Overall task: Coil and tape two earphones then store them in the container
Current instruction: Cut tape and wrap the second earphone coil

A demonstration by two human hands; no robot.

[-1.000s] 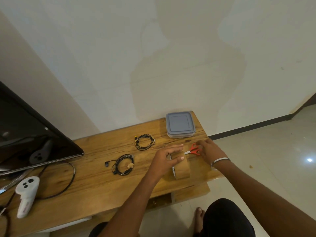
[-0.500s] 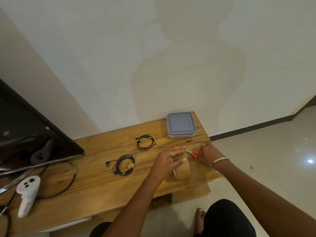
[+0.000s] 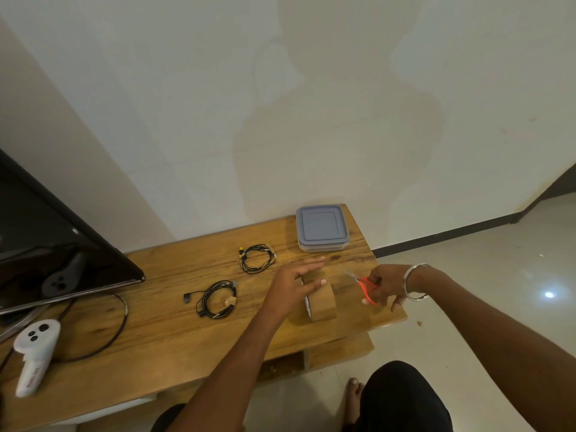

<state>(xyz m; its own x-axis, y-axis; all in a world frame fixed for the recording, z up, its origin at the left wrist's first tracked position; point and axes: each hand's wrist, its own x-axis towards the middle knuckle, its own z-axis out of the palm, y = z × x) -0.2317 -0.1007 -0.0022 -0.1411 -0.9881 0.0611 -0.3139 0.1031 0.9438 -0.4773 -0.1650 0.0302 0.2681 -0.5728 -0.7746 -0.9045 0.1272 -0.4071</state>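
Both earphones lie coiled and taped at my 10 o'clock. My left hand rests flat-fingered on the tape roll; my right hand grips the scissors. Storing comes next, I judge: free both hands, open the lidded container at 12 o'clock.

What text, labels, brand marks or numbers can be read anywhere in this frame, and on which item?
None can be read.
White controller: faint reddish marking on its handle, too blurred to read.
Tape roll: dark specks on its inner rim, too small to read.
Container lid: no print visible.
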